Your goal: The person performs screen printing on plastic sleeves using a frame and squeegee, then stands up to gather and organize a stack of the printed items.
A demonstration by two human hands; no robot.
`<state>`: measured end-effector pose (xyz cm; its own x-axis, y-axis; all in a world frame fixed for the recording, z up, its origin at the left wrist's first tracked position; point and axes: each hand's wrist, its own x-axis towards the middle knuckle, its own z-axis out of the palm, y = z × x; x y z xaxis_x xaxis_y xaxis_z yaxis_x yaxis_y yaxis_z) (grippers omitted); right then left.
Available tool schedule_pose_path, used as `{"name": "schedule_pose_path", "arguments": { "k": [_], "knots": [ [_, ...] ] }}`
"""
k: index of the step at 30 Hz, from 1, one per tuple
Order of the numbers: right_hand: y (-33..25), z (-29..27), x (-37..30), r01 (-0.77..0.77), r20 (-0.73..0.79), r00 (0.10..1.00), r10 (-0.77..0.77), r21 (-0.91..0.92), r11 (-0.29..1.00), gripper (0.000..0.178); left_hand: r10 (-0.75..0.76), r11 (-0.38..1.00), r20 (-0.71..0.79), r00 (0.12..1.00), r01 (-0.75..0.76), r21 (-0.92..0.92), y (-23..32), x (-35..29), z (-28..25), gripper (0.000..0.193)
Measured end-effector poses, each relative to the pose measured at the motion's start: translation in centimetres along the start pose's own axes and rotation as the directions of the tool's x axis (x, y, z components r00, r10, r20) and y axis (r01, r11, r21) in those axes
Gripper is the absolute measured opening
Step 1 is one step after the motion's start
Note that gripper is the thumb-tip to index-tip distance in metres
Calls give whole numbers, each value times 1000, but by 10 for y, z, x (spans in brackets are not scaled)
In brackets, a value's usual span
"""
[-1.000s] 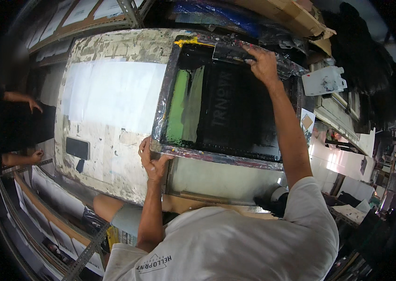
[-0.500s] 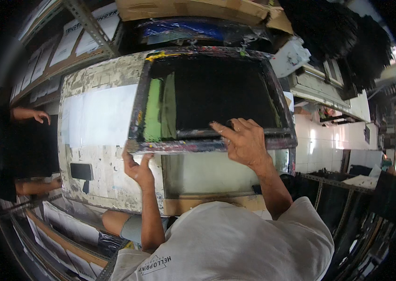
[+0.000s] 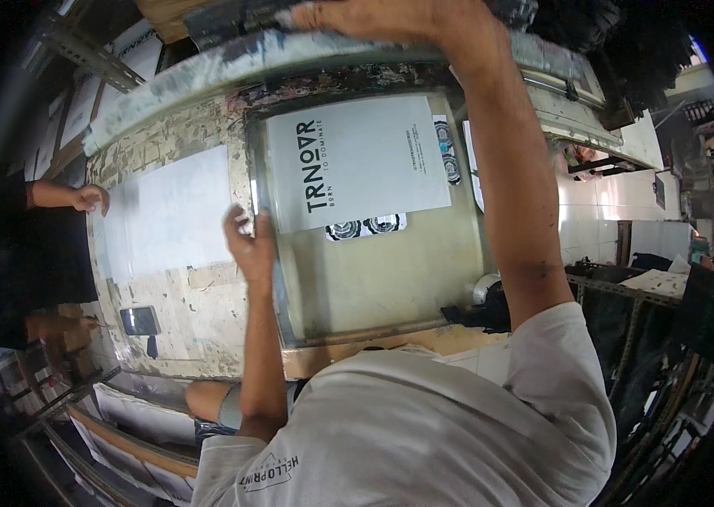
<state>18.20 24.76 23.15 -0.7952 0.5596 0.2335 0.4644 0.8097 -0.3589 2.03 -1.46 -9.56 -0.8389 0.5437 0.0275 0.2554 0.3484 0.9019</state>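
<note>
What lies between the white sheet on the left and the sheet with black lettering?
In the head view, a strip of worn tabletop and the pale panel's left edge, with the left hand partly over them.

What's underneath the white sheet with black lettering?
Black-and-white patterned prints stick out past the right and lower edges of the white sheet, with a pale panel beneath. The sheet covers the rest, so whether the prints join cannot be seen.
</note>
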Motion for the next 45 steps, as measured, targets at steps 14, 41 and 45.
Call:
{"name": "schedule_pose_path", "arguments": {
  "k": [14, 41, 45],
  "knots": [
    [4, -3, 4, -13, 39, 999, 9, 121, 993, 55, 47, 999, 18, 999, -47, 8, -28, -37, 47, 20],
    [0, 28, 0, 20, -374, 922, -99, -212, 977, 50, 463, 777, -651, 602, 79, 625, -95, 55, -198, 51],
    [-3, 19, 5, -36, -311, 950, 41, 22, 999, 50, 656, 653, -377, 654, -241, 718, -64, 35, -169, 41]
  ]
}}
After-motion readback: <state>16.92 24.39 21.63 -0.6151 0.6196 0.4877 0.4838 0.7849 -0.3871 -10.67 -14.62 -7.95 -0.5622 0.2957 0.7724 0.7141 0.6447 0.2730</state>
